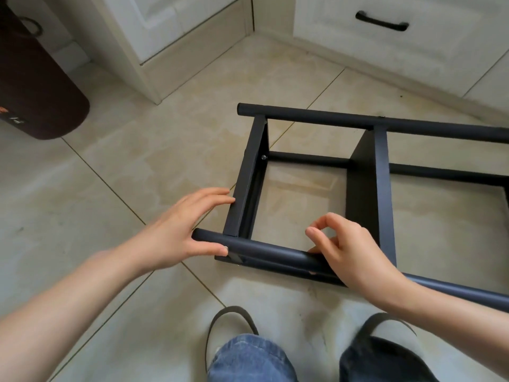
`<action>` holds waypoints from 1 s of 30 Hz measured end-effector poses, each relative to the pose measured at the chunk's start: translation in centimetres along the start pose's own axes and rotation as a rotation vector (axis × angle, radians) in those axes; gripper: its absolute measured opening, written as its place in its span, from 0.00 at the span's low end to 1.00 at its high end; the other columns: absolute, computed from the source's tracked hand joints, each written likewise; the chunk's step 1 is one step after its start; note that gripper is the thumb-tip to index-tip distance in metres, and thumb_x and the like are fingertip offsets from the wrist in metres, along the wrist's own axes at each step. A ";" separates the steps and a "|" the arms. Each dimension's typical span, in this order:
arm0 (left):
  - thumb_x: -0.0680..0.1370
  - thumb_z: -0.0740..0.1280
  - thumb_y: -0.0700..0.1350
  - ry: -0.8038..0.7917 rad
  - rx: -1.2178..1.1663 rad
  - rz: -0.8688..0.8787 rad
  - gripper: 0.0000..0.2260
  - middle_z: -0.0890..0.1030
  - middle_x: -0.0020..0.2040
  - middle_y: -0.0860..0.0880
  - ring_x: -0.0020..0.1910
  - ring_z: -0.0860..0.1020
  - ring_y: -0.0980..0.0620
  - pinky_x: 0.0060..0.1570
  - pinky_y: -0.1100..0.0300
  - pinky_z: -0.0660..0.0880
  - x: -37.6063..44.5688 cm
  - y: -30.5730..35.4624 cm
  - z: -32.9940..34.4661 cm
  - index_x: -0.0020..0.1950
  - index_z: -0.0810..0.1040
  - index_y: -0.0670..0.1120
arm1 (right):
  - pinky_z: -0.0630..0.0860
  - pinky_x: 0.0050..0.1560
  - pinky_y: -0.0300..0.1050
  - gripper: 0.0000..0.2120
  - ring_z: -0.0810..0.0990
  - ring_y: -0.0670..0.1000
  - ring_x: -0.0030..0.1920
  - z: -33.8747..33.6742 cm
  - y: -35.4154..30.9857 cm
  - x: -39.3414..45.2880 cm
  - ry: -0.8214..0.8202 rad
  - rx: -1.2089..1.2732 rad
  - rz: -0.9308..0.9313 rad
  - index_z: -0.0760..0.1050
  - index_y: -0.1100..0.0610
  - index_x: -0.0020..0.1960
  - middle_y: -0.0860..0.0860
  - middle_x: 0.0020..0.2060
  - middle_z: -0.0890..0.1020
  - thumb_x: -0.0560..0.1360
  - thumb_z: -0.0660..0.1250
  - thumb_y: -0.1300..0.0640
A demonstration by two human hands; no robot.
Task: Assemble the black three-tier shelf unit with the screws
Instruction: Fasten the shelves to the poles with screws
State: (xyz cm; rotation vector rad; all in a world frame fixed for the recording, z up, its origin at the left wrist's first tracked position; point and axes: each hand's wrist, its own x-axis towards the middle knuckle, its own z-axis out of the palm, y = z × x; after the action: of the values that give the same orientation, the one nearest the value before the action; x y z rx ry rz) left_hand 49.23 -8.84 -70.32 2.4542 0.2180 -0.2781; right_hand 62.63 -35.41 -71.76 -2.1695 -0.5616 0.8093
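Blue jeans [249, 359] (grey slippers [230, 325])

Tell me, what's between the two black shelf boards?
Nothing solid. In the head view, the gap between the end shelf panel and the middle shelf panel shows bare floor tile, with one thin black tube crossing at the far side.

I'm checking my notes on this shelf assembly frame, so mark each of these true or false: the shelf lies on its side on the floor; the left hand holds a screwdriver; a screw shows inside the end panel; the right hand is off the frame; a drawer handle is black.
1. The shelf unit lies on its side on the tiled floor. True.
2. The left hand holds a screwdriver. False: it holds no tool; it rests on the near pole and the end panel.
3. A screw shows inside the end panel. True.
4. The right hand is off the frame. False: it rests on the near pole.
5. The drawer handle is black. True.
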 end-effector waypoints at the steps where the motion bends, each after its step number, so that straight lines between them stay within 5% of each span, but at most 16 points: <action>1: 0.71 0.73 0.62 -0.063 0.144 0.050 0.35 0.53 0.75 0.73 0.76 0.53 0.68 0.74 0.65 0.55 0.4 0.1 -0.6 0.74 0.60 0.68 | 0.81 0.45 0.42 0.05 0.83 0.40 0.38 0.0 0.0 0.0 -0.002 0.005 0.000 0.73 0.44 0.50 0.44 0.33 0.84 0.79 0.62 0.44; 4: 0.71 0.64 0.69 -0.157 0.501 0.198 0.41 0.43 0.79 0.66 0.79 0.40 0.62 0.75 0.62 0.48 1.8 0.7 -2.0 0.80 0.52 0.62 | 0.81 0.45 0.41 0.05 0.83 0.39 0.39 0.0 0.1 0.1 -0.016 -0.008 -0.002 0.72 0.44 0.49 0.45 0.33 0.84 0.78 0.62 0.44; 10: 0.70 0.54 0.73 -0.295 0.856 0.388 0.44 0.44 0.82 0.55 0.79 0.31 0.47 0.76 0.53 0.33 4.8 1.2 -2.4 0.82 0.50 0.56 | 0.81 0.43 0.40 0.07 0.82 0.43 0.38 0.0 0.2 -0.1 -0.059 -0.049 -0.044 0.73 0.45 0.47 0.47 0.35 0.83 0.77 0.62 0.43; 14: 0.69 0.55 0.76 -0.312 0.856 0.475 0.43 0.61 0.80 0.49 0.81 0.42 0.44 0.79 0.47 0.42 6.2 1.1 -3.0 0.76 0.68 0.51 | 0.81 0.46 0.44 0.12 0.83 0.44 0.40 -0.6 0.3 0.6 -0.148 -0.067 -0.024 0.77 0.46 0.47 0.47 0.37 0.84 0.75 0.60 0.40; 17: 0.69 0.58 0.75 -0.276 0.879 0.566 0.40 0.70 0.75 0.46 0.81 0.52 0.42 0.76 0.45 0.49 6.6 0.7 -2.9 0.68 0.76 0.46 | 0.80 0.45 0.35 0.09 0.81 0.37 0.41 -0.9 0.5 1.4 -0.220 -0.099 -0.031 0.78 0.45 0.45 0.42 0.37 0.83 0.77 0.63 0.42; 25: 0.70 0.60 0.77 -0.256 0.805 0.487 0.50 0.53 0.82 0.47 0.81 0.43 0.45 0.77 0.46 0.43 6.5 -0.3 -2.8 0.82 0.56 0.47 | 0.79 0.48 0.36 0.03 0.84 0.42 0.40 -0.7 -0.6 4.1 -0.374 0.081 -0.065 0.81 0.52 0.49 0.45 0.38 0.86 0.78 0.69 0.57; 30: 0.68 0.62 0.75 -0.234 0.761 0.539 0.44 0.63 0.79 0.41 0.81 0.50 0.41 0.78 0.45 0.47 7.0 -0.7 -2.4 0.71 0.70 0.43 | 0.82 0.44 0.39 0.04 0.85 0.50 0.40 0.8 -1.8 6.4 -0.485 0.163 0.054 0.82 0.59 0.50 0.52 0.39 0.86 0.77 0.69 0.61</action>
State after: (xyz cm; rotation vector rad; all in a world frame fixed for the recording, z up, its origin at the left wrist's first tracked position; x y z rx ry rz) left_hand 56.15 -6.15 -70.65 3.0453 -0.7767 -0.4624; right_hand 66.28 -30.03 -73.18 -1.8462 -0.6497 1.3768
